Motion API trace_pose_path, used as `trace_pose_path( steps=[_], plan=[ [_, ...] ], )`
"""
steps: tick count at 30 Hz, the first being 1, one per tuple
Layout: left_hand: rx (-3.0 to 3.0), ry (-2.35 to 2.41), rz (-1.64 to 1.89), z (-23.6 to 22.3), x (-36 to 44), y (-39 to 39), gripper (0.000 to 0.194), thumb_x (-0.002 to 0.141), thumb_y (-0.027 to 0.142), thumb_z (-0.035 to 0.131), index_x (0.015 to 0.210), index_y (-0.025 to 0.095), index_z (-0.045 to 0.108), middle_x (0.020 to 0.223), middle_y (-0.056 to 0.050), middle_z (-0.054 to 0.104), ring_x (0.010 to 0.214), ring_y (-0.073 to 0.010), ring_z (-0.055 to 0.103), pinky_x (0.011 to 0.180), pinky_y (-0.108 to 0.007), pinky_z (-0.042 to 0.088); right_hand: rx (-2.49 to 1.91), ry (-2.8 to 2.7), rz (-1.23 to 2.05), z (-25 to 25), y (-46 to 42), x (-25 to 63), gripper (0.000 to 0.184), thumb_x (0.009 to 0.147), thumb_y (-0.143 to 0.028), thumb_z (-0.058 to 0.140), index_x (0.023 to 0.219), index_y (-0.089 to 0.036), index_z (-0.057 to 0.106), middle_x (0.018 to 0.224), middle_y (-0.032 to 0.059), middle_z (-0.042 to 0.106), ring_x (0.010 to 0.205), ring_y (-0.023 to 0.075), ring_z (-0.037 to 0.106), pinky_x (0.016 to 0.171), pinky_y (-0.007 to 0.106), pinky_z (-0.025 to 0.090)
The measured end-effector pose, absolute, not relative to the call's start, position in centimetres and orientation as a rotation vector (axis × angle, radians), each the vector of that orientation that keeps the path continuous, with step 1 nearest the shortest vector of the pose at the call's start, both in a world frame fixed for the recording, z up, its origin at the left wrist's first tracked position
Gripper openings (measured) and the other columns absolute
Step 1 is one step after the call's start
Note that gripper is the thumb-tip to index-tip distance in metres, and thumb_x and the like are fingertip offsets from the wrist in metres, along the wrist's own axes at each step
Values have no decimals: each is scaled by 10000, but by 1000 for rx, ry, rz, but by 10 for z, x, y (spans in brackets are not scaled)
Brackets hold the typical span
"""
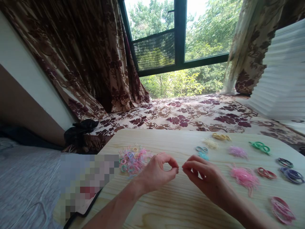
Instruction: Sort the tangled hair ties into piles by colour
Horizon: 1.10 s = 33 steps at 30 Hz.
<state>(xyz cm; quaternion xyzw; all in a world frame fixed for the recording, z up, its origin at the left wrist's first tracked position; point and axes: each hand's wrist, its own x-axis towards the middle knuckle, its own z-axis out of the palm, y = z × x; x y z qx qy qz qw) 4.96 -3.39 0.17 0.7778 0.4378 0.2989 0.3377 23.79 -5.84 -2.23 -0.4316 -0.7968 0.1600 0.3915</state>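
My left hand (pixel 154 173) is over the middle of the wooden table, thumb and forefinger pinched together. Facing it a short way off, my right hand (pixel 207 175) also pinches with its fingertips. Whatever is between either pair of fingertips is too small to make out. Beside my left hand lies a mixed heap of small coloured elastic bands (pixel 133 161). Beyond my right hand are light blue bands (pixel 203 155) and grey-blue hair ties (pixel 201 149). A pile of pink elastic bands (pixel 244 176) lies to its right.
On the table (pixel 147 210) are yellow hair ties (pixel 221 136), cream bands (pixel 211 143), lilac bands (pixel 237 152), green ties (pixel 260 147), red ties (pixel 267 173), navy ties (pixel 292 175) and dark pink ties (pixel 282 210). A blurred-out object (pixel 88 187) is at left.
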Motion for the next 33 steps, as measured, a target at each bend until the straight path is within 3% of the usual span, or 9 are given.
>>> trace_pose_path(
  steps=[8, 20, 33],
  plan=[
    [2241, 1254, 868, -10, 43, -20, 104, 786, 142, 567, 758, 194, 653, 801, -4, 702, 866, -166, 623, 941, -316, 420, -1361, -1921, 189, -13, -40, 281, 249, 874, -347, 480, 791, -212, 672, 799, 50, 656, 607, 132, 567, 523, 244, 455],
    [2452, 1570, 539, -14, 29, -10, 170, 816, 162, 515, 827, 209, 678, 773, -26, 701, 839, -203, 615, 908, -369, 396, -1984, -1647, -81, -10, -28, 392, 263, 800, -377, 501, 817, -214, 707, 901, 73, 685, 692, 203, 628, 626, 311, 438],
    [2420, 1688, 468, -10, 14, -2, 173, 817, 202, 508, 799, 210, 680, 753, -23, 708, 827, -200, 619, 887, -349, 382, -2148, -1714, -45, -24, -25, 408, 291, 818, -351, 484, 843, -209, 737, 997, 98, 700, 814, 247, 659, 650, 316, 446]
  ],
)
